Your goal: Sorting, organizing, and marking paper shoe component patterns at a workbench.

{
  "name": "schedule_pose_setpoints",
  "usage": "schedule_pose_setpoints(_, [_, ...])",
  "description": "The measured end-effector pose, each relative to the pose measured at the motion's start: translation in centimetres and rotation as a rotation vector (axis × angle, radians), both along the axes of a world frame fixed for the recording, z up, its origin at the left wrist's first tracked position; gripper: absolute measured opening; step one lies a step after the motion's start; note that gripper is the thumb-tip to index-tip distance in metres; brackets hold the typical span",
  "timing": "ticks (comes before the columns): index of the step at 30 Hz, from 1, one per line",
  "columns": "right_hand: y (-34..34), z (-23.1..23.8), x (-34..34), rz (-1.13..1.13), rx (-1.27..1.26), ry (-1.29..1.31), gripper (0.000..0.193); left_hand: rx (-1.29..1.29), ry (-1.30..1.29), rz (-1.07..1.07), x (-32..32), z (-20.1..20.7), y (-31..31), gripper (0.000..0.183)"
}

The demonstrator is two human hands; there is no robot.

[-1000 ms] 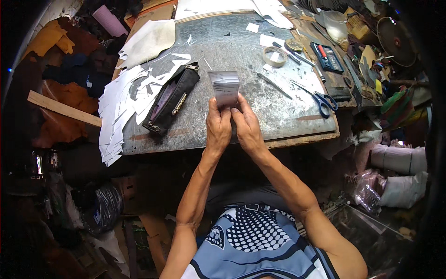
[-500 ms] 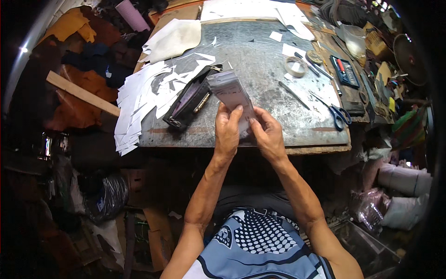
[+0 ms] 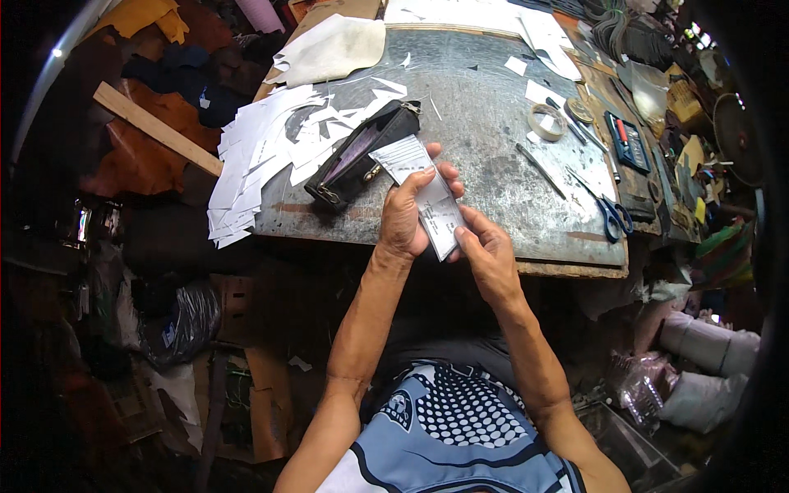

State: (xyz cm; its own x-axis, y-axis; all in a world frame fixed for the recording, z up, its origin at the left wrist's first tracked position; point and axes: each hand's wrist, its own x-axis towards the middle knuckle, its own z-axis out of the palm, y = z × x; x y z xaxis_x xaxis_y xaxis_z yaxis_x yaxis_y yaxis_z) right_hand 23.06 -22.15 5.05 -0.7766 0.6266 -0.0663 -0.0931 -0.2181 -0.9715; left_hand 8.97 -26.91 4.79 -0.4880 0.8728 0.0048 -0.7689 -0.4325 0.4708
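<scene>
Both my hands hold a long folded stack of printed paper slips (image 3: 433, 200) over the table's front edge. My left hand (image 3: 407, 215) is wrapped round it, thumb on top and fingertips showing past its far side. At the lower right corner, my right hand (image 3: 491, 253) pinches the slips between thumb and fingers. Just beyond my left hand lies a black zip pouch (image 3: 362, 152), its top gaping to show a purple lining. The upper end of the slips lies over the pouch's near side in view.
White paper cutouts (image 3: 255, 156) spread over the table's left side. On the right are scissors (image 3: 612, 218), a tape roll (image 3: 547, 122), a thin dark rod (image 3: 540, 171) and a small tool case (image 3: 628, 141). A pale hide piece (image 3: 333, 49) lies at the back left.
The slips have come lower and turned flatter, their printed face now showing. My left fingers have wrapped round their far side; my right hand has slid to the lower corner. The view has shifted slightly.
</scene>
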Motion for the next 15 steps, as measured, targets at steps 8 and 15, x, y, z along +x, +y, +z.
schedule_pose_setpoints(8, [-0.32,-0.25,-0.15,-0.010,0.054,-0.025,0.040,-0.011,-0.037,-0.034,-0.22,0.75,-0.49,0.026])
schedule_pose_setpoints(15, [-0.39,-0.42,-0.11,-0.031,0.074,-0.025,0.041,0.020,-0.025,-0.074,-0.40,0.34,-0.30,0.018])
